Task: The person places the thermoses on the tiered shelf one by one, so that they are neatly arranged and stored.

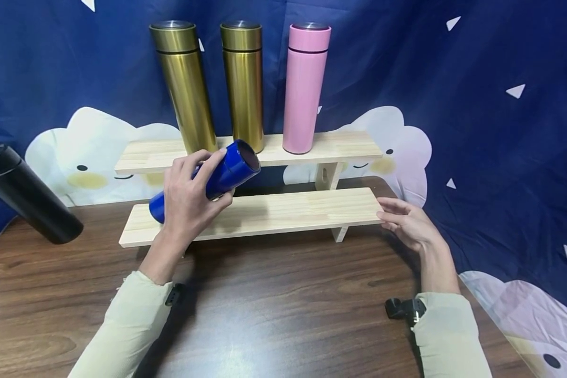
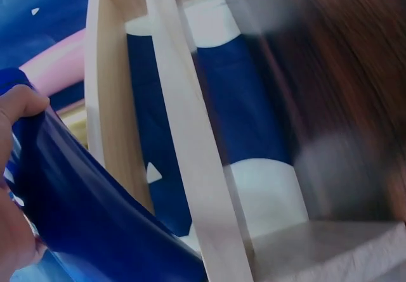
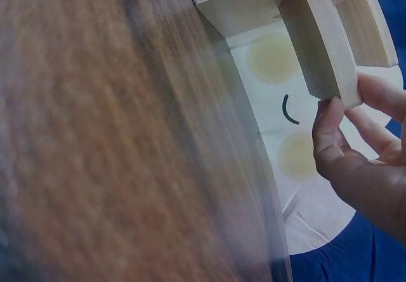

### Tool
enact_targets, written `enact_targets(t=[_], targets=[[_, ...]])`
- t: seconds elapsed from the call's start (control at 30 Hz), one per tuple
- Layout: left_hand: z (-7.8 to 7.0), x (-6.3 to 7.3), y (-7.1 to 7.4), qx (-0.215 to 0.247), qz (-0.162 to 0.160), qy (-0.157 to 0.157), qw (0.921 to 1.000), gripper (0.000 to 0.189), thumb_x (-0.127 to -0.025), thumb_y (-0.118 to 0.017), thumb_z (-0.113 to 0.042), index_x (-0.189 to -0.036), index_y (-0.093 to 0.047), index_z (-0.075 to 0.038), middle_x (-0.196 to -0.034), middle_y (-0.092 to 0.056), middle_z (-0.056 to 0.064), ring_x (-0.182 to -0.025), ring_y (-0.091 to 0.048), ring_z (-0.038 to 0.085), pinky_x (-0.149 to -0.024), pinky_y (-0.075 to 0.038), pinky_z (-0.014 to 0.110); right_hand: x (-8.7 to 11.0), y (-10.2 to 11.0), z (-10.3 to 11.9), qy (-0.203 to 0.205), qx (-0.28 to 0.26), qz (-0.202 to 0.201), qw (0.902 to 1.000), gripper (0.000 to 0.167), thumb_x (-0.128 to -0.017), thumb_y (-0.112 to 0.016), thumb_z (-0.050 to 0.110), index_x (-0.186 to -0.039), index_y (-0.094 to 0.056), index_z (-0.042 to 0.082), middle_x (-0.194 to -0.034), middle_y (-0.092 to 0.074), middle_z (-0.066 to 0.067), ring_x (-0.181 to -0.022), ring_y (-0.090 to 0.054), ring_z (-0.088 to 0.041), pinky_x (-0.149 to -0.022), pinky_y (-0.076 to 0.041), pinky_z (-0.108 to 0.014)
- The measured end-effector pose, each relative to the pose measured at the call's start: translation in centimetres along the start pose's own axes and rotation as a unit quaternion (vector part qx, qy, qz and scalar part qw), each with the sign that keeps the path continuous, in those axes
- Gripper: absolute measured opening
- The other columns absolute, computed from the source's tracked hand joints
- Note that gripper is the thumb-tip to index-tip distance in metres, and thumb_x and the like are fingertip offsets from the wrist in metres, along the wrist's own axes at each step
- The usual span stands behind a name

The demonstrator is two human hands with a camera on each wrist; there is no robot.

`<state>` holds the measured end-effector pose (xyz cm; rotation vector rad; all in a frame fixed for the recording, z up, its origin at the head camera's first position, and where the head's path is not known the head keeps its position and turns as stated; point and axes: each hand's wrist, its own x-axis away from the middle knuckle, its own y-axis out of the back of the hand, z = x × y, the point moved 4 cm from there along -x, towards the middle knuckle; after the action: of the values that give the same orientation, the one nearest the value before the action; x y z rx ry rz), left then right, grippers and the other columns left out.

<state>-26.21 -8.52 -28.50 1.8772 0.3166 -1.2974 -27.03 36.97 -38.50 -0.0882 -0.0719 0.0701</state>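
Observation:
A glossy blue thermos bottle [image 1: 233, 169] is tilted above the left part of the lower shelf board [image 1: 293, 210], its cap end up and to the right. My left hand [image 1: 185, 191] grips it around the middle, covering part of its body. In the left wrist view the blue bottle [image 2: 95, 199] slants down beside the board's front edge. At the board's right end, my right hand [image 1: 410, 224] pinches the corner, the thumb [image 3: 328, 130] underneath and fingers above. The board belongs to a two-step pale wooden rack.
Two gold thermos bottles, the left one [image 1: 186, 89] and the middle one [image 1: 243, 89], and a pink one [image 1: 307, 89] stand on the upper shelf [image 1: 347, 147]. A black bottle [image 1: 33, 197] stands on the brown table [image 1: 283, 294] at left. Behind hangs a blue cloth [image 1: 453, 105].

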Motion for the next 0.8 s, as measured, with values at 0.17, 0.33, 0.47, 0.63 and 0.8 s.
enact_targets(t=[0.17, 0.33, 0.47, 0.63, 0.8], targets=[[-0.6, -0.6, -0.5, 0.021, -0.017, 0.016, 0.9995, 0.066, -0.077, -0.081, -0.028, -0.139, -0.060, -0.017, -0.128, -0.061, 0.017, -0.112, -0.054, 0.040, -0.083, -0.040, 0.056, 0.0, 0.0, 0.0, -0.002, 0.004, -0.005, 1.0000, 0.036, -0.095, -0.064, -0.005, -0.129, -0.055, 0.003, -0.106, -0.066, 0.000, -0.090, -0.065, -0.010, -0.076, -0.051, -0.023], [-1.2, -1.2, -1.0, 0.031, -0.032, 0.019, 0.9988, 0.064, -0.078, -0.081, -0.029, -0.137, -0.060, -0.016, -0.126, -0.061, 0.017, -0.112, -0.055, 0.038, -0.082, -0.041, 0.055, 0.0, 0.0, 0.1, 0.002, 0.005, 0.001, 1.0000, 0.038, -0.095, -0.063, -0.005, -0.131, -0.052, 0.000, -0.105, -0.066, 0.001, -0.090, -0.066, -0.009, -0.075, -0.051, -0.023], [-1.8, -1.6, -1.5, 0.040, -0.037, 0.016, 0.9984, 0.065, -0.076, -0.082, -0.028, -0.137, -0.061, -0.016, -0.125, -0.061, 0.017, -0.111, -0.055, 0.038, -0.082, -0.042, 0.055, -0.1, 0.0, 0.0, 0.005, 0.005, 0.003, 1.0000, 0.034, -0.095, -0.063, -0.006, -0.127, -0.056, 0.004, -0.104, -0.067, 0.001, -0.089, -0.066, -0.010, -0.075, -0.051, -0.023], [-2.7, -2.3, -2.2, 0.048, -0.036, 0.012, 0.9981, 0.068, -0.075, -0.084, -0.026, -0.138, -0.061, -0.015, -0.125, -0.062, 0.016, -0.110, -0.056, 0.037, -0.088, -0.045, 0.055, -0.1, 0.1, -0.1, 0.003, 0.004, 0.001, 1.0000, 0.031, -0.095, -0.064, -0.005, -0.123, -0.058, 0.007, -0.105, -0.067, 0.000, -0.089, -0.066, -0.010, -0.075, -0.052, -0.022], [-3.4, -3.1, -2.8, 0.059, -0.047, 0.016, 0.9971, 0.069, -0.074, -0.085, -0.027, -0.137, -0.061, -0.013, -0.123, -0.063, 0.016, -0.108, -0.058, 0.037, -0.089, -0.048, 0.053, -0.1, 0.1, -0.2, 0.002, 0.003, 0.001, 1.0000, 0.033, -0.094, -0.064, -0.005, -0.124, -0.057, 0.006, -0.106, -0.066, 0.000, -0.089, -0.066, -0.010, -0.075, -0.052, -0.022]])
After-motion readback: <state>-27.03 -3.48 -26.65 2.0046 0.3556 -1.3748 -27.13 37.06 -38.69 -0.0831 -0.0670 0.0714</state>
